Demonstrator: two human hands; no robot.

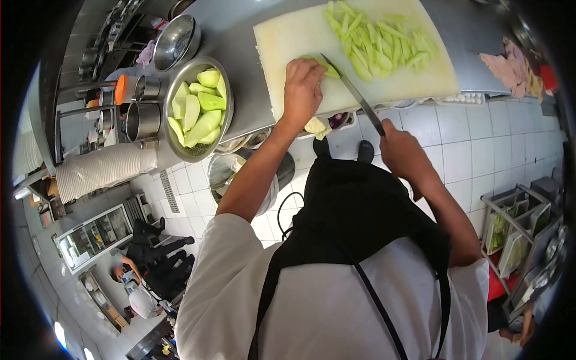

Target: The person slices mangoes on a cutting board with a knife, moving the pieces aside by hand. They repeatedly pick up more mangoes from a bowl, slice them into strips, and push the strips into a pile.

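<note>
With its fingers curled, my left hand (302, 90) presses a pale green vegetable piece (329, 70) down on the white cutting board (276, 45). My right hand (406, 150) grips a kitchen knife (360, 99) by its handle. The blade points away from me, its tip beside the held piece and close to my left fingers. Beyond the blade, a pile of cut pale green strips (381, 45) covers the right part of the board. A steel bowl (227, 75) left of the board contains larger peeled chunks (204, 117).
Another metal bowl (176, 43) stands beyond the chunks. Steel pots (143, 120) and a stack of plates (102, 171) are at the left. A crumpled pink cloth (507, 66) lies to the right. Below the counter is a bin (223, 174). Other people (153, 270) are at lower left.
</note>
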